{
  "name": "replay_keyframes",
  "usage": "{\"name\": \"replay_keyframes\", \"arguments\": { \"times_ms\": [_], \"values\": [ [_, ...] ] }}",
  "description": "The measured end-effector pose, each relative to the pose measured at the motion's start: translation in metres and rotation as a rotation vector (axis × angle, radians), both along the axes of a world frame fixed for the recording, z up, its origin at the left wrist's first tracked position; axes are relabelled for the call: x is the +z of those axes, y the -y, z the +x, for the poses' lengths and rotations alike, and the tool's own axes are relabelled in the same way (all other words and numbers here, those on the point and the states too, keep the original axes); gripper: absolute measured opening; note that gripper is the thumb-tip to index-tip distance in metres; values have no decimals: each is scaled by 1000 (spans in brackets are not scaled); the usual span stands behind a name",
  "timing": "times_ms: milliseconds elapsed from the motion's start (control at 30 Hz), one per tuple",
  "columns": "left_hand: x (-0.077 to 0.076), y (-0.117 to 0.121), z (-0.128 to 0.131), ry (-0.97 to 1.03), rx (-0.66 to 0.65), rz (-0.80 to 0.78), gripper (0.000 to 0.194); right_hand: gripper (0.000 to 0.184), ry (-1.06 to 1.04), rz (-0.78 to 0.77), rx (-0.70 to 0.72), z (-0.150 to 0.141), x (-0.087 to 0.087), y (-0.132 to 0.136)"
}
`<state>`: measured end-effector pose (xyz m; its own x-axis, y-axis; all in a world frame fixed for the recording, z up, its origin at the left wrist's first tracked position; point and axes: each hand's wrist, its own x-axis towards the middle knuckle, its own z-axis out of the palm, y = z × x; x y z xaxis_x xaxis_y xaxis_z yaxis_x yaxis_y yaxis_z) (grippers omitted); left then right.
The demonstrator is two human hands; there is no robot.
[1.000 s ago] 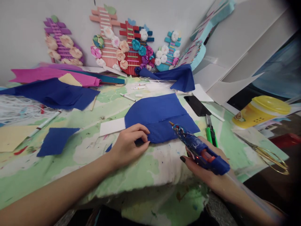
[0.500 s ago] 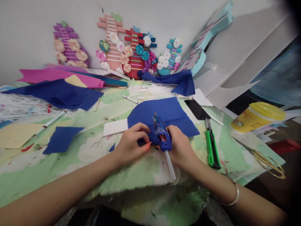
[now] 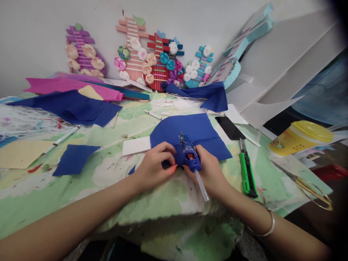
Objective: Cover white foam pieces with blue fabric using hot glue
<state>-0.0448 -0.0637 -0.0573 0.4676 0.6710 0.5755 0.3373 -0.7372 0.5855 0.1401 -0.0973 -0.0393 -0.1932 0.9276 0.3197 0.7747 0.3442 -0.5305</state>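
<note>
Fingers of the left hand bent, pinching near edge of blue fabric. Fabric flat on worktop, just beyond both hands, long axis running left to right. Right hand closed round glue gun, nozzle pointing away over fabric; thumb close to same edge, touching or not unclear. Trigger hidden; nozzle contact cannot be told. Pinched edge partly covered.
</note>
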Motion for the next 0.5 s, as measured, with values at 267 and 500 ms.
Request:
{"name": "replay_keyframes", "arguments": {
  "times_ms": [267, 500],
  "values": [
    [10, 1, -8, 4, -4, 63, 9, 18, -144, -36, -37, 10, -4, -2],
    [19, 7, -38, -375, 29, 289, 30, 11, -317, -128, -93, 18, 6, -9]
  ]
}}
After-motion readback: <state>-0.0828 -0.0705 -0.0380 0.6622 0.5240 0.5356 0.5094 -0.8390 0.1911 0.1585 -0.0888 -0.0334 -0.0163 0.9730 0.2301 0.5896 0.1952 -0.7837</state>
